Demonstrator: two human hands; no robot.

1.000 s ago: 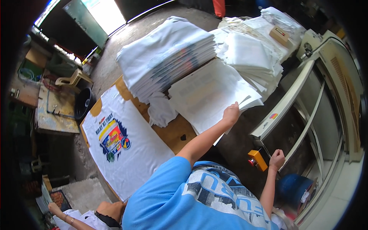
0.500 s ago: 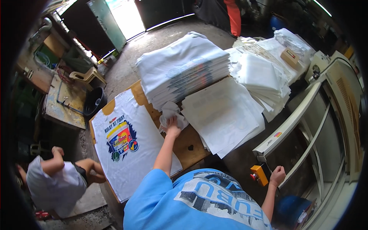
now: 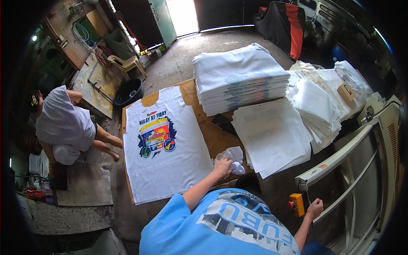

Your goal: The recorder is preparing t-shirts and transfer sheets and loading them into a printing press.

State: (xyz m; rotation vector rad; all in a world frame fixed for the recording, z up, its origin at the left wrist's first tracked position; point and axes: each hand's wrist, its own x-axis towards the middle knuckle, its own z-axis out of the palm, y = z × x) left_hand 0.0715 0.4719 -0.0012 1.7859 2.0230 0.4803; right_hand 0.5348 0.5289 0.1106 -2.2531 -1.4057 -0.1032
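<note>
My left hand (image 3: 222, 167) is closed on a crumpled white cloth (image 3: 234, 156) at the near edge of the wooden table (image 3: 208, 131). To its left a white shirt piece (image 3: 170, 110) with a colourful bucket print lies flat. Beyond the cloth rests a dark flat object (image 3: 225, 123), partly under the stack of folded white printed shirts (image 3: 238, 76). Farther right, my right hand (image 3: 315, 208) is curled into a fist beside a yellow box with a red button (image 3: 296, 205), close to the pale metal frame of a machine (image 3: 340, 157). Whatever its fingers hold is hidden.
Loose white sheets (image 3: 272, 131) lie right of the cloth, with more white piles (image 3: 314, 106) and a small brown box (image 3: 346, 91) behind. Another person (image 3: 68, 119) in white bends at the left. A black basin (image 3: 127, 91) and plastic chair (image 3: 125, 63) stand beyond.
My left hand has drawn the white cloth toward me, from beside the shirt stack to the table's near edge, uncovering the dark flat object. The view has turned left. The other person has shifted.
</note>
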